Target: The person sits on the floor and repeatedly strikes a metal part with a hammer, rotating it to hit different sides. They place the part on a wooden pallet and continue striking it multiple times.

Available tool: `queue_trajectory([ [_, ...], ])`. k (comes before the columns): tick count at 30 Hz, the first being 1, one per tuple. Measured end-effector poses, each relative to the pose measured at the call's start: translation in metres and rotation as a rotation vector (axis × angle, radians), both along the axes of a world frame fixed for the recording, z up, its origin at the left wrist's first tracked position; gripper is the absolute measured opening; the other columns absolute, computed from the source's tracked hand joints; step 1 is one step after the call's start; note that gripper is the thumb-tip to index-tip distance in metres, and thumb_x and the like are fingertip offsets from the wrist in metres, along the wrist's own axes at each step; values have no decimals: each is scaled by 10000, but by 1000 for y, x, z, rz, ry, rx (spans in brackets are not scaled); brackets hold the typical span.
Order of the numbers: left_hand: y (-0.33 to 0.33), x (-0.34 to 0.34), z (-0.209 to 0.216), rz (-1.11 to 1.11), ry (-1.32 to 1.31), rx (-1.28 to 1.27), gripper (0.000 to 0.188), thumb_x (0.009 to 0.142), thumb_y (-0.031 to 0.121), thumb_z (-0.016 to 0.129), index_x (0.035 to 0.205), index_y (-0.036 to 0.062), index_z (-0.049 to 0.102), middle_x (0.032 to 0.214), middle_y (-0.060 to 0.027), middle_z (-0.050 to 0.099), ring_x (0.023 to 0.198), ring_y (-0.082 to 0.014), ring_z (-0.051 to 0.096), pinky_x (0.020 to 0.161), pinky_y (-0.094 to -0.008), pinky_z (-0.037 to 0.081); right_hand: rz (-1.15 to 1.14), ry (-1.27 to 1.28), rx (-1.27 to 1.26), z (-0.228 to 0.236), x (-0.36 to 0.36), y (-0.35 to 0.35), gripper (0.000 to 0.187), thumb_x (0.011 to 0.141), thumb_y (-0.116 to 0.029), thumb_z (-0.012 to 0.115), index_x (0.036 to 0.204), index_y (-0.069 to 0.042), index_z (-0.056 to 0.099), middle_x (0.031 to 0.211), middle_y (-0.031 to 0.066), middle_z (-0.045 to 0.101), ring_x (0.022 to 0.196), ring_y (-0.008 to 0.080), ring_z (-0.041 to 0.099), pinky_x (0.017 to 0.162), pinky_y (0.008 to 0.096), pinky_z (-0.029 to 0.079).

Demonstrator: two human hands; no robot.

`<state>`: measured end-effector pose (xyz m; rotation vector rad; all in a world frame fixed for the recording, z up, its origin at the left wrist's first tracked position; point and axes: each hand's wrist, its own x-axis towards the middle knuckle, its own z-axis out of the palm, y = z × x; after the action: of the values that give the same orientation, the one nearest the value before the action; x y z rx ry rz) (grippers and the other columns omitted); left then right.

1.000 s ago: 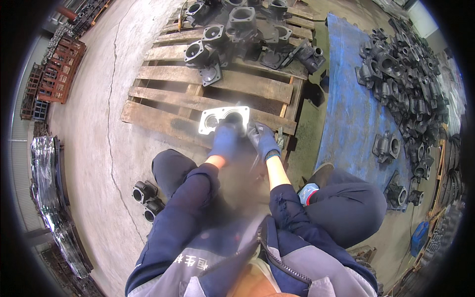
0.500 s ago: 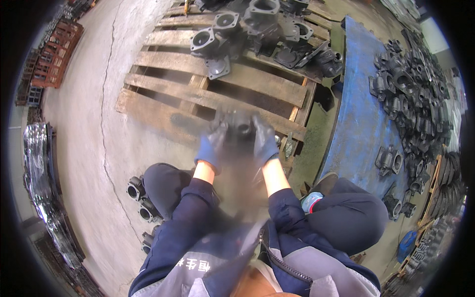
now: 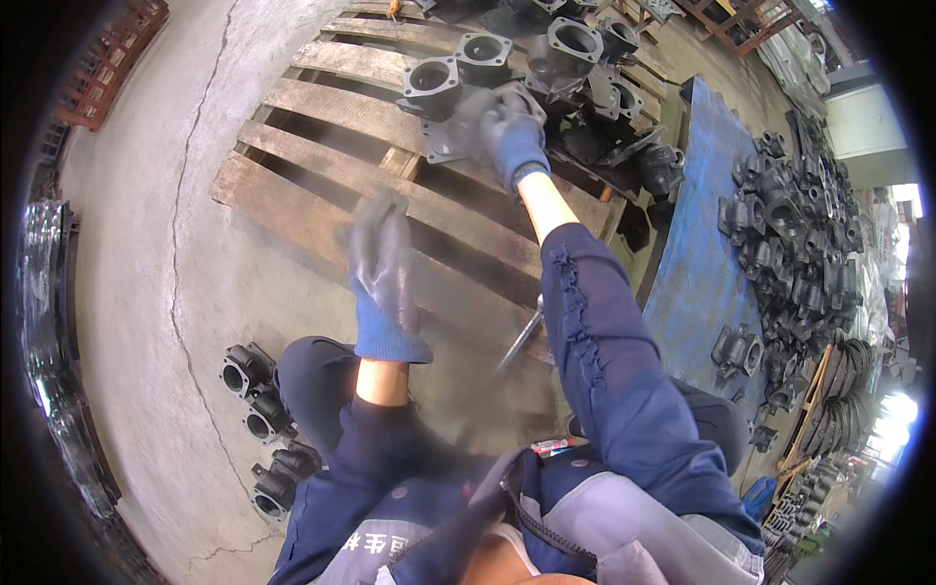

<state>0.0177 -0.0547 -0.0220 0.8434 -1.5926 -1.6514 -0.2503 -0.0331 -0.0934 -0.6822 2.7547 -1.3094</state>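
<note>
We see two gloved hands: the left hand [image 3: 383, 268], fingers extended, at one wooden pallet's [image 3: 278, 200] near edge; the right hand [image 3: 513, 136], farther ahead, touching one gray metal part [image 3: 466, 122], its grip too blurred to tell. Three dark fittings [image 3: 266, 417] stand left of the left hand, nearer us.

The right arm [image 3: 604, 331] is extended forward, its forearm [image 3: 546, 207] partly bared; the gloved right hand [image 3: 512, 136] is blurred, its closure indistinct. The left arm [image 3: 366, 453] is bent, the gloved left hand [image 3: 382, 263] held farther back, fingers [image 3: 388, 216] straightened.
</note>
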Motion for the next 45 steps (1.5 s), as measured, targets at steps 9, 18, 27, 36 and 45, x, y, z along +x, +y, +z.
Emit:
queue_trajectory([
  [9, 8, -1, -6, -37, 55, 29, 336, 1030, 199, 534, 1278, -24, 570, 1308, -133, 573, 1191, -213, 588, 1051, -330, 441, 378, 349, 406, -5, -3, 39, 386, 792, -140, 620, 1175, -109, 588, 1165, 185, 627, 1148, 338, 592, 933, 447, 479],
  [18, 46, -8, -9, -574, -411, -238, 294, 938, 267, 620, 1076, 16, 685, 968, -125, 697, 881, -231, 681, 801, -328, 517, 477, -46, 1334, 72, -11, 322, 331, 862, -325, 550, 961, -65, 729, 985, 225, 703, 905, 426, 675, 789, 502, 528],
  [27, 108, 6, -46, -1025, -706, -876, 243, 839, 290, 643, 982, 105, 712, 890, -199, 690, 846, -416, 657, 752, -474, 533, -272, -161, 1323, 33, 31, 622, 260, 838, -171, 585, 1014, -24, 706, 1034, 259, 687, 972, 420, 670, 851, 503, 527],
  [36, 159, 46, -87, -1167, -783, -575, 250, 869, 230, 585, 956, 21, 691, 866, -243, 683, 846, -451, 646, 742, -491, 517, -693, -378, 844, -55, 157, 703, 239, 851, -136, 596, 1036, -19, 693, 1028, 226, 694, 935, 371, 677, 823, 460, 538],
  [45, -15, -136, -100, -188, -1006, -291, 678, 884, 103, 559, 1518, 241, 366, 1506, -127, 448, 1383, -268, 449, 1110, -355, 422, -881, -309, 452, -103, 188, 682, 223, 865, -102, 607, 1057, -14, 681, 1022, 193, 700, 897, 321, 684, 795, 416, 549],
])
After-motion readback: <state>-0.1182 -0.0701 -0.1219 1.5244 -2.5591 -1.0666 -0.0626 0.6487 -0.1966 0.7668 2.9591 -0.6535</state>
